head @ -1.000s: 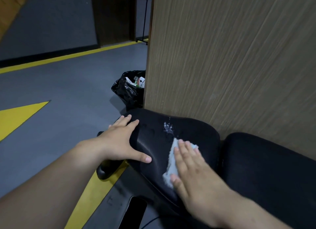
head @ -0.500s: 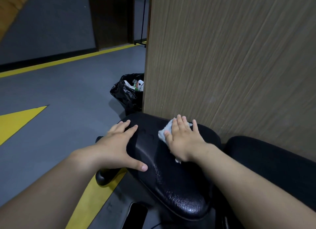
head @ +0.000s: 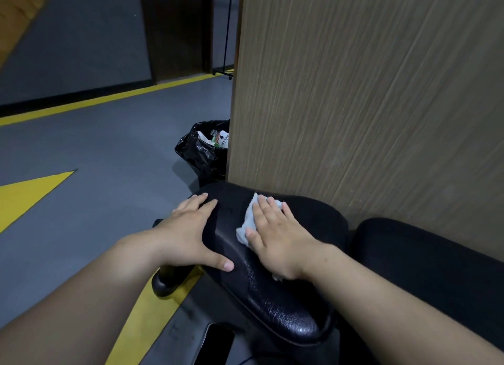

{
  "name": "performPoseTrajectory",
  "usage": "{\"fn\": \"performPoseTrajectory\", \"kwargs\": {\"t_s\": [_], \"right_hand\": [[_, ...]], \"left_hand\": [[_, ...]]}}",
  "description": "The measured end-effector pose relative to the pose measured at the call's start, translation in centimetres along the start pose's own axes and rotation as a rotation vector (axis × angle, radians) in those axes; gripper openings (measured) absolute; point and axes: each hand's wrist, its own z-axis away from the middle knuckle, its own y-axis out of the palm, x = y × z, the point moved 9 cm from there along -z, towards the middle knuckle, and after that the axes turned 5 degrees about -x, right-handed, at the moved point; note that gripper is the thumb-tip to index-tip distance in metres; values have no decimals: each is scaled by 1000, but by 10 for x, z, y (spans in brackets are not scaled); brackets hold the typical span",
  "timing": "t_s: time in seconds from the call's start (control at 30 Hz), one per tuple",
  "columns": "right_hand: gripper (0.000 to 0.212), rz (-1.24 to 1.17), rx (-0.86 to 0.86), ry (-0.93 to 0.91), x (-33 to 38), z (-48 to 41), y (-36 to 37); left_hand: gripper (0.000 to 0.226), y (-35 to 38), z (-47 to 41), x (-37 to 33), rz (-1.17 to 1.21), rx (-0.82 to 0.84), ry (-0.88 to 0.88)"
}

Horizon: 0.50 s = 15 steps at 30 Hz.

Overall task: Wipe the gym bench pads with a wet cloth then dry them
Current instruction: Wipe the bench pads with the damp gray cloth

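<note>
A black padded bench seat runs from the middle toward the bottom of the view, its near part glossy and wet. My right hand lies flat on a pale blue-white cloth, pressing it onto the pad's far half; most of the cloth is hidden under the palm. My left hand rests spread on the pad's left edge, thumb on top. A second black pad lies to the right, separated by a gap.
A wood-grain panel rises directly behind the pads. A black rubbish bag with packaging sits on the grey floor beyond the seat. Yellow floor markings lie to the left. The bench's black frame foot shows below my left hand.
My right hand slid the cloth from the seat's near middle up to its far end, then back slightly toward me and left. The left hand stayed on the pad's edge.
</note>
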Motion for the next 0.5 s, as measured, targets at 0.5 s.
{"fn": "performPoseTrajectory", "kwargs": {"t_s": [0.5], "right_hand": [[66,149,-282,35,31,74,21]], "left_hand": [[119,-19,5,39,220,-146,-38]]}}
